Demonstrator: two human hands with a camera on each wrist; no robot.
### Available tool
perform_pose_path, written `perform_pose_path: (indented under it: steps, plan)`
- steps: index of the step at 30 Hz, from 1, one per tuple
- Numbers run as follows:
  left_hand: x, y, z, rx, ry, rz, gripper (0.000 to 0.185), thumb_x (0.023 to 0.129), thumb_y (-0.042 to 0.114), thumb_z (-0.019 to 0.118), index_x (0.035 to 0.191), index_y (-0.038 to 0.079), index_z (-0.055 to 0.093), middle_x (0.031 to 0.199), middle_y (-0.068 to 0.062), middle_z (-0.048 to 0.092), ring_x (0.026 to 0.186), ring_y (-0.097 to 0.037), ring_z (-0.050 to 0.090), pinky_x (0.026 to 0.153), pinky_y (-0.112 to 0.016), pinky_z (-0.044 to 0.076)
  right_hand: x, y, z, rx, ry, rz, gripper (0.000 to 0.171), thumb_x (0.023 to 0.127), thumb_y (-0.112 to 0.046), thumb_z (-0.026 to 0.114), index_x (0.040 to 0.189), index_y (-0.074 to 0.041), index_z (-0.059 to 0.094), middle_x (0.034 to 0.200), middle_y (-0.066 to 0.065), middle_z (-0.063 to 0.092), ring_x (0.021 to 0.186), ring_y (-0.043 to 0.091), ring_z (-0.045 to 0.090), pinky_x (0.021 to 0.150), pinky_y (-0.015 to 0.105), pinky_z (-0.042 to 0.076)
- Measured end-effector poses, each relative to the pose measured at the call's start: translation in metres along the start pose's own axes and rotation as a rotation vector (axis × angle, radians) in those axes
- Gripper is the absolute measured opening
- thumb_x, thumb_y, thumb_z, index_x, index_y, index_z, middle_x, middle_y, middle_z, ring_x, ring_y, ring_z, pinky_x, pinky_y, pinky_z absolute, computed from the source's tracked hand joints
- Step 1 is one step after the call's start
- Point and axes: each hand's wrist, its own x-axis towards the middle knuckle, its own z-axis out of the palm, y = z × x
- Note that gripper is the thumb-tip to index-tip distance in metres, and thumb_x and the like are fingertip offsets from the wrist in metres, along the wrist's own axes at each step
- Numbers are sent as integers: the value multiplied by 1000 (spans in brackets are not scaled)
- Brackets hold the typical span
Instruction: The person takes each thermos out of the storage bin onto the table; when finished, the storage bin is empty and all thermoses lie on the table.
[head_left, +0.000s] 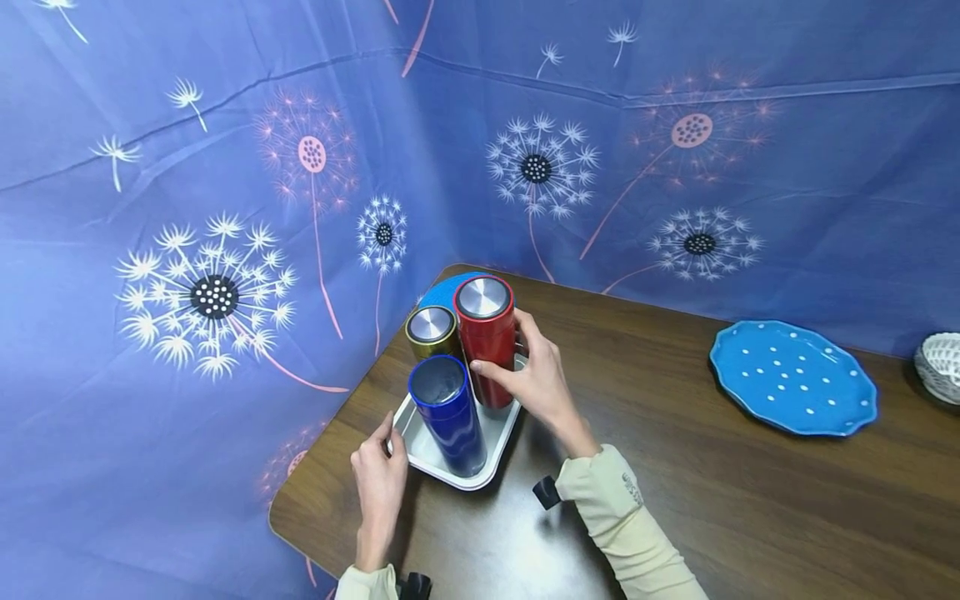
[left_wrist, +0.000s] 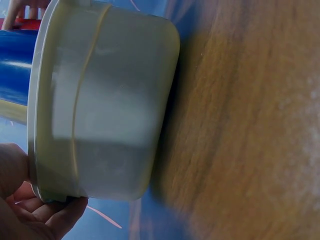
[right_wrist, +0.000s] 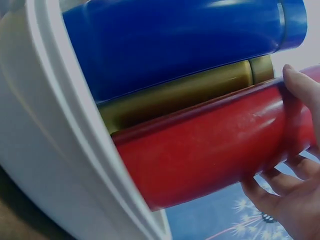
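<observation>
Both arms wear long pale beige sleeves, the right sleeve (head_left: 630, 533) bearing a small grey printed marking near its cuff. A small black device is strapped at each wrist. The left hand (head_left: 380, 486) and right hand (head_left: 536, 379) are bare.

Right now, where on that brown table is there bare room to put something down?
Bare wood lies between the white tray and the blue dotted plate, and along the near edge. The tray is crowded: blue, gold and red cylinders fill it, with the left hand and right hand beside it.

blue dandelion-print cloth backdrop (head_left: 225, 167) | dark wooden table (head_left: 712, 500)
</observation>
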Motion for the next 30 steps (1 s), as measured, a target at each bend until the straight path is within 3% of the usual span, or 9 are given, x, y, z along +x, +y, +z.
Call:
perform_pose_path:
  steps: [7,14,18,20,24,27,30]
  plan:
    - [0,2,2,-12,-9,-17,28,86,0,60,112,-2,72,94,-25,71,76,-38,67,69,-55,47,0,-20,-16,15,22,-15,73,71,-23,88,134,-16,51,116,4,67,102,19,66,88,38,53]
    - [1,1,2,-13,7,4,28,85,-1,60,110,-3,72,92,-26,71,75,-41,66,69,-55,46,-1,-35,-31,46,37,-19,73,73,-21,87,136,-18,50,119,4,65,103,21,66,89,39,53]
    - [0,1,-1,-9,8,-1,28,85,-1,59,111,-3,72,64,-20,66,60,-33,56,59,-51,43,-3,-39,-38,25,45,-24,73,73,-21,87,135,-18,50,119,3,65,104,18,65,88,36,53]
    - [-1,1,-1,-9,-1,-4,29,85,-2,59,111,-3,72,50,-12,54,55,-29,46,53,-47,38,-5,-39,-42,7,55,-24,73,72,-21,87,135,-17,50,118,2,65,104,17,64,88,36,53]
    - [-2,2,-2,-5,10,3,29,84,-4,60,110,-3,72,46,-3,44,55,-24,39,50,-43,35,-9,-39,-52,-20,69,-21,73,72,-21,87,135,-17,51,119,3,65,107,17,63,89,37,53]
    - [-2,3,-2,-5,16,11,29,83,-4,60,109,-3,72,47,-6,45,54,-23,39,51,-44,35,-12,-38,-60,-28,79,-11,73,72,-22,87,135,-18,50,120,2,65,109,17,62,89,38,52]
    - [-3,4,-2,-6,14,20,28,84,-4,60,109,-4,72,55,-16,60,55,-25,42,54,-47,39,-16,-37,-69,-40,93,2,73,73,-23,87,135,-18,50,121,2,64,109,17,61,89,39,52]
